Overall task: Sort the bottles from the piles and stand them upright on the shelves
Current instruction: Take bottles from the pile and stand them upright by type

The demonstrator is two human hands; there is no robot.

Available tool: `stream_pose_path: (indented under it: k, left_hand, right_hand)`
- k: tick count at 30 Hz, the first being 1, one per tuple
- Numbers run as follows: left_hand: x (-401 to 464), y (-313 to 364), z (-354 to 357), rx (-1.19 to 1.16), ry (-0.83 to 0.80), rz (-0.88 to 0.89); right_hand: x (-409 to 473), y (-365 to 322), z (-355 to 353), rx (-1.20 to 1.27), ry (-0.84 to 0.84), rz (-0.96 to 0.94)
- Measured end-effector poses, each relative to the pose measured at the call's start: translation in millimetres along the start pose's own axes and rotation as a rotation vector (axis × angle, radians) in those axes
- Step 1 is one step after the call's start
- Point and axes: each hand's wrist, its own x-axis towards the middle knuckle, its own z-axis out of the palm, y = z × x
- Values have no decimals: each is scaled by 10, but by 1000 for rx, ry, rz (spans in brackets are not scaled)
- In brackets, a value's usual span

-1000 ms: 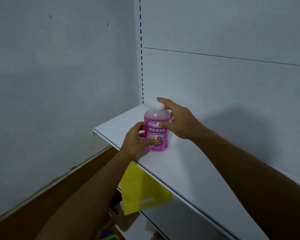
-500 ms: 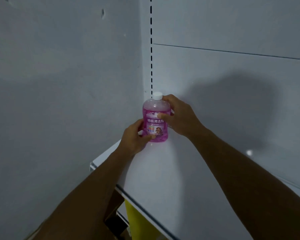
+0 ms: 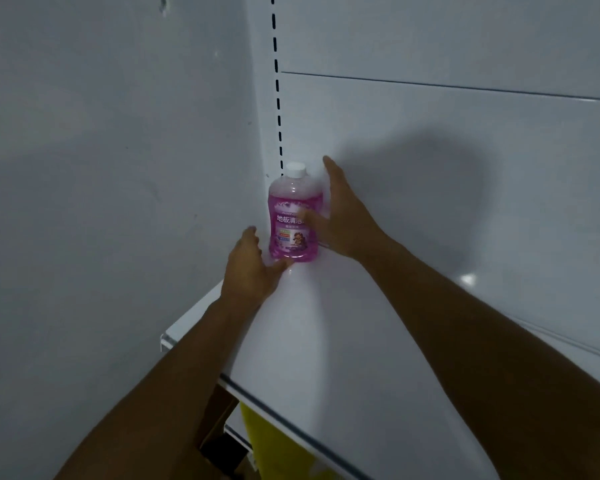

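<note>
At the back left corner of the white shelf, where it meets the slotted upright and the grey side wall, a pink bottle stands upright with its white cap on top and its printed label facing the camera. On its left, the left hand sits low beside the base, its grip loose: fingers nearly straight along the bottle's left side, thumb reaching under the front of the base, and whether they touch the plastic cannot be told. On its right, the right hand is spread wide, fingers straight and pointing up just beside the bottle's shoulder, the thumb lying across the label; this grip is open too, not curled round anything. Below the shelf's front edge a yellow bag and some brown cardboard show.
</note>
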Motion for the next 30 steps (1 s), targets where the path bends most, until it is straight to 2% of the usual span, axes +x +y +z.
stream_pose_path:
  k: [2,4,7,11,18,25,27,30]
  left_hand:
    - [-223,50,-18,20,116,84]
    - [-440,170,-31,90,125,199]
    - [-804,544,67,103,3,301]
    - [-1546,1231,481,35,-218,462]
    - [-2904,2428,1319,-112,-537,660]
    - [-3802,3224,1661,-228,-815,817]
    - [-3993,3364,1687,-259,-846,859]
    - [-4227,3535,1686,-394,-809,861]
  right_hand:
    - [-175,-37,-172,-58,11,27]
    - [-430,-69,-397,-176,27,35]
    - [-988,-103,-805,-320,29,55]
    - [-2075,-3,-1507,-464,45,188]
    - [-3950,37,-2601,-633,204,403]
    - [-4921,-300,-3206,-772,388,477]
    - [-5110,-391,-3312,-792,501,453]
    - [-5424,-435,-3480,-825,668,480]
